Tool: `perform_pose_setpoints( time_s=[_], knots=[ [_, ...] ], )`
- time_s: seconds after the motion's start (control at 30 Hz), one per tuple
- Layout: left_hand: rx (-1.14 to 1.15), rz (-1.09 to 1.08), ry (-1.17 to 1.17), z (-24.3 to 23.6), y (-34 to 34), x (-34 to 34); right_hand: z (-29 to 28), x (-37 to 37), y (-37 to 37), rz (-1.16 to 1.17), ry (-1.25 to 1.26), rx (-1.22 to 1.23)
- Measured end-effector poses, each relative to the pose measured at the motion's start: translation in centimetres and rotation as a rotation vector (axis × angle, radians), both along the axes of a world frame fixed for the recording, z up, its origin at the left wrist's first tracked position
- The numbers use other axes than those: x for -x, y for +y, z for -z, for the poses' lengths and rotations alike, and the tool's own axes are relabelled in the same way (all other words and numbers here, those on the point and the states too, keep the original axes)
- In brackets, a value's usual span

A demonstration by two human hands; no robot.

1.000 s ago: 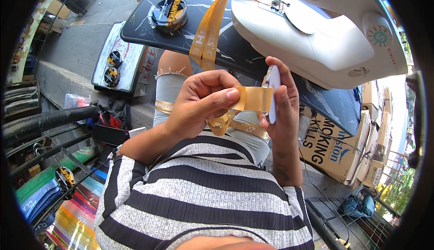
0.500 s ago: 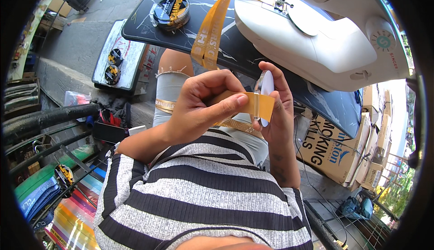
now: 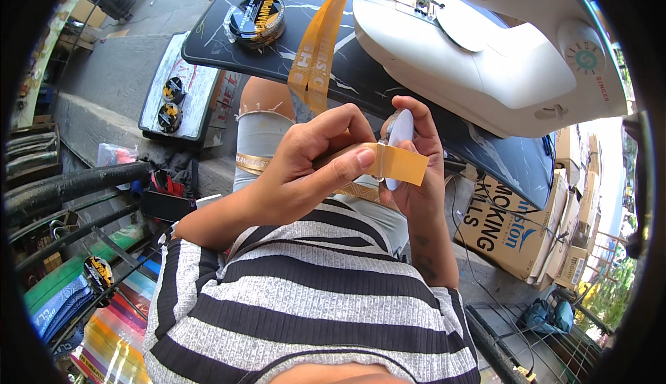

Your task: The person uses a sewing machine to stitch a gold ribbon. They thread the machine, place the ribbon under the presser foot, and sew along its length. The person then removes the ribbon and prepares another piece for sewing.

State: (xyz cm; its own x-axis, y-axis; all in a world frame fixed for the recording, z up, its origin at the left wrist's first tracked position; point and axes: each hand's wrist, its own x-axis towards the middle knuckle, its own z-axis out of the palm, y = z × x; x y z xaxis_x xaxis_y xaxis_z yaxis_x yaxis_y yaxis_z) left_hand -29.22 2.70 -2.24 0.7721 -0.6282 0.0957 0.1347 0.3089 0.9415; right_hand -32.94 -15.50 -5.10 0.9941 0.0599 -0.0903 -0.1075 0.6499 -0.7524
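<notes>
Gold ribbon (image 3: 406,165) at disc (image 3: 402,129): prob. threaded, no join seen

From my end (head view): L hand (image 3: 316,165) closed, ribbon pinched betw. thumb & fingers. R hand (image 3: 424,151) closed round the disc, white face toward the palm, held nearly on edge. Both things are in the air above the lap, just short of the surface (image 3: 302,2).

Done, as far as I can judge: ribbon's free end sits past the disc's clear edge piece (image 3: 381,160), short tail out to the R. Looks passed thru a slot there; slot itself not clear to me, so I log "prob." only.

Left, my est.: tail not folded back, no stitching visible on it. Approx. midway on this pc.

Also noted: printed gold strip (image 3: 322,51) hangs from the bed of the white sewing machine (image 3: 444,72); can't tell if it joins the held ribbon. Stack of black discs (image 3: 257,22) on the surface, two more (image 3: 171,117) on the low stand (image 3: 152,103), no ribbon seen on those.
</notes>
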Motion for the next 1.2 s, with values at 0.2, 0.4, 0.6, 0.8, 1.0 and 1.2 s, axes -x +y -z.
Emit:
perform_pose_setpoints(
  time_s=[0.2, 0.4, 0.6, 0.8, 1.0, 1.2],
  knots=[
    [-0.042, -0.020, -0.079, 0.4, 0.0, -0.2, 0.0, -0.2, -0.1, -0.044, -0.033, -0.053],
    [-0.079, -0.009, -0.111, 0.6, -0.1, -0.4, 0.0, -0.1, -0.2, -0.011, -0.017, -0.023],
    [-0.234, 0.039, -0.226, -0.4, 0.4, -1.1, -0.1, -0.2, -0.4, 0.034, -0.003, 0.084],
    [-0.220, 0.038, -0.264, -0.5, 0.2, -1.5, -1.2, 0.4, -0.8, 0.257, -0.149, 0.588],
    [-0.400, 0.010, -0.505, -0.8, -0.1, -1.6, -1.8, 0.9, -1.4, 0.476, -0.462, 1.039],
    [-0.390, -0.007, -0.511, -1.1, -1.0, -1.7, -1.9, 1.1, -2.6, 0.484, -0.518, 1.146]
  ],
)
